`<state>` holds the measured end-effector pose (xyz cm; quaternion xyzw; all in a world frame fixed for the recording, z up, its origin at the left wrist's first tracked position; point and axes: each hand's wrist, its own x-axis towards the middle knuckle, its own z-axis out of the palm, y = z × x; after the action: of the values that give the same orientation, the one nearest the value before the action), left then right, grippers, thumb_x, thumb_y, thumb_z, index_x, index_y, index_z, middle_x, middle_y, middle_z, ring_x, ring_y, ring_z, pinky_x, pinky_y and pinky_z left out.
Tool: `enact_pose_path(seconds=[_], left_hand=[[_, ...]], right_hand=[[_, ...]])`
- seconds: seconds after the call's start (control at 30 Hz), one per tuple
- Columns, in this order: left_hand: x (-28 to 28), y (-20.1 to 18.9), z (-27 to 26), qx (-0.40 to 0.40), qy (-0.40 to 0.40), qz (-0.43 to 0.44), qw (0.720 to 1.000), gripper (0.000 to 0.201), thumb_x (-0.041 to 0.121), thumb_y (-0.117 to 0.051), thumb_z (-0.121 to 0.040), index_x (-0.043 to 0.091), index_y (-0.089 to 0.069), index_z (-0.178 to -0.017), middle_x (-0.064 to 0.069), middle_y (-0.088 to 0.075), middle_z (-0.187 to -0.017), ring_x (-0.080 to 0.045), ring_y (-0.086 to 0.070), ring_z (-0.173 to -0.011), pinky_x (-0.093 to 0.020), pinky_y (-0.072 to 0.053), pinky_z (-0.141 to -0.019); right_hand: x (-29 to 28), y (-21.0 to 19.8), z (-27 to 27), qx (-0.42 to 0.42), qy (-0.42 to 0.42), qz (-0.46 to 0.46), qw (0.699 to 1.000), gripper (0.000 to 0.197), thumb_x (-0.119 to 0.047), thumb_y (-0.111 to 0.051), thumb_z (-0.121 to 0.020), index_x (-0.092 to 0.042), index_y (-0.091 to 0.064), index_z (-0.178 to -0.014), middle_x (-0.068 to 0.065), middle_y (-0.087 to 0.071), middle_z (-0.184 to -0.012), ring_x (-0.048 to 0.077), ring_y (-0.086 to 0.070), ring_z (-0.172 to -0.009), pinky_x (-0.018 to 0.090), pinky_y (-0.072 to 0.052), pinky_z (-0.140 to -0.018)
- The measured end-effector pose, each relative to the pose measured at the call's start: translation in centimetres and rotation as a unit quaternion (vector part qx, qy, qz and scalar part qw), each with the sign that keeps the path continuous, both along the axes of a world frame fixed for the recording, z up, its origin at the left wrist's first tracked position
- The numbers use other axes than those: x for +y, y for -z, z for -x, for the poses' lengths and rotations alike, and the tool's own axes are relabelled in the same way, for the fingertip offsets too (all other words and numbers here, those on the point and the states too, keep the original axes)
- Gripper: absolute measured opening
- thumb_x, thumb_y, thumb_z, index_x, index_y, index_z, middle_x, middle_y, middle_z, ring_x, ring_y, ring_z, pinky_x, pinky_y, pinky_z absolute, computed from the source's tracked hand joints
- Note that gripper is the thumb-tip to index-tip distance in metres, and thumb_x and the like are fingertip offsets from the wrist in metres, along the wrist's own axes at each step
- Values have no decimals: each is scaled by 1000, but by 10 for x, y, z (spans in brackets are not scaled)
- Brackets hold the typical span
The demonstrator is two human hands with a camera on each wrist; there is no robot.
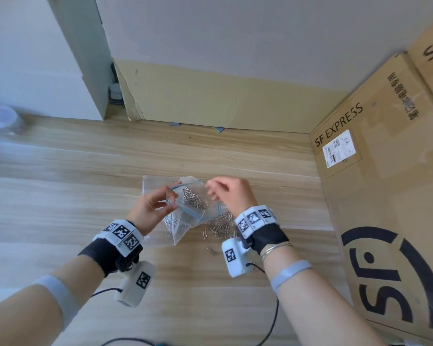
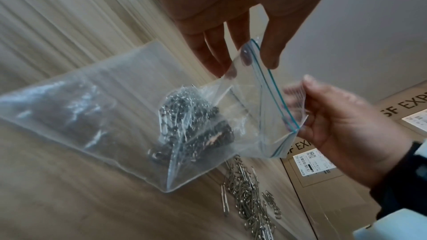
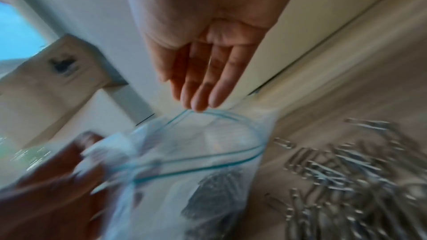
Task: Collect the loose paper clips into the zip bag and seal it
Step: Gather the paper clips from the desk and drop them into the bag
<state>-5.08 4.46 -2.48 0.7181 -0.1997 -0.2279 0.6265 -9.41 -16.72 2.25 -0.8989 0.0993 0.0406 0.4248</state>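
right-wrist view blurred | bag [image 2: 189, 134] above table [image 1: 85, 196], mouth gaping, clips [image 2: 196, 121] heaped inside | more clips [image 2: 247, 194] loose on table | my left grip [image 1: 153, 208] pinches rim | right grip [image 1: 231, 193] fingers straight, empty

Left hand [image 1: 152, 208] pinches open zip bag [image 1: 193, 208] (clips inside); right hand [image 1: 231, 193] above.

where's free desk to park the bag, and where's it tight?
Free: the wide bare wood left of the zip bag, running toward the blurred plastic container; also the strip between the bag and the back cardboard panel. Tight: right of the bag, where loose paper clips lie under the right hand, close to the SF Express box.
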Motion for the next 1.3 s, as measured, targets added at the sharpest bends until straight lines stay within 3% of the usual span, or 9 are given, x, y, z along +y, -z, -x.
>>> enact_pose_path(seconds=[0.07, 0.17, 0.23, 0.37, 0.57, 0.87, 1.07, 1.23, 1.3], left_hand=[[3, 0, 0, 1, -1, 5, 1000, 42, 1, -59, -80, 36, -49, -59, 39, -56, -110, -5, -63, -100, -19, -51, -84], [4, -2, -1, -2, -9, 12, 1000, 43, -1, -59, -80, 35, -49, -60, 40, -55, -110, 0, -62, -98, -14, -49, -80], [5, -2, 0, -4, -9, 16, 1000, 41, -2, -58, -80, 33, -50, -61, 40, -56, -110, 1, -61, -100, -14, -49, -79], [9, -1, -3, -4, -12, 15, 1000, 42, -1, -57, -81, 35, -49, -61, 37, -57, -111, -2, -61, -102, -14, -49, -79], [13, -1, -7, -2, -17, 8, 1000, 40, -1, -57, -81, 32, -48, -62, 37, -58, -110, -1, -61, -101, -14, -49, -79], [12, -2, -9, 7, -21, 26, 999, 37, -1, -54, -83, 29, -47, -63, 30, -60, -113, -6, -62, -101, -16, -49, -79], [21, -6, -15, 11, -27, 18, 999, 36, 0, -54, -83, 29, -48, -63, 22, -62, -111, -4, -62, -100, -18, -49, -82], [22, -10, -16, -1, -39, 15, 999, 29, -1, -52, -84, 23, -47, -68, 7, -55, -122, -8, -62, -101, -17, -50, -82], [22, -10, -14, 5, -34, 20, 999, 29, -2, -52, -84, 22, -46, -69, 7, -56, -121, -9, -62, -101, -18, -50, -82]], right_hand=[[-19, 13, 2, 21, 54, -10, 998, 16, -21, -49, -90, -17, -64, -95, -10, -63, -77, 8, -60, -64, 17, -50, -59], [-30, 37, 2, 138, -10, 36, 990, 27, -13, -45, -92, -22, -59, -113, -4, -59, -113, 6, -56, -73, 9, -45, -62], [-26, 47, 1, 167, -54, 63, 983, 38, -4, -43, -91, -21, -53, -122, -2, -48, -133, 8, -53, -99, 12, -38, -86], [-21, 55, 0, 148, -101, 108, 978, 45, 7, -39, -88, -16, -51, -126, 1, -45, -139, 18, -38, -126, 25, -23, -109], [-38, 49, 21, 181, -124, 108, 970, 41, 10, -37, -86, -10, -66, -107, 3, -57, -127, 18, -49, -118, 8, -20, -98], [-20, 57, 13, 97, -115, 113, 982, 50, 11, -40, -81, -13, -53, -124, 3, -47, -135, 21, -36, -127, 29, -24, -110], [-29, 60, 23, 135, -112, 99, 979, 43, 12, -37, -81, -12, -70, -93, 3, -65, -109, 19, -58, -101, 33, -42, -99], [-10, 51, 17, 156, -163, 147, 963, 52, 6, -37, -82, -19, -52, -125, 3, -45, -139, 22, -37, -128, 35, -26, -111], [2, 49, 14, 163, -182, 151, 958, 54, 5, -37, -83, -27, -53, -123, 3, -43, -140, 25, -39, -127, 36, -34, -106]])
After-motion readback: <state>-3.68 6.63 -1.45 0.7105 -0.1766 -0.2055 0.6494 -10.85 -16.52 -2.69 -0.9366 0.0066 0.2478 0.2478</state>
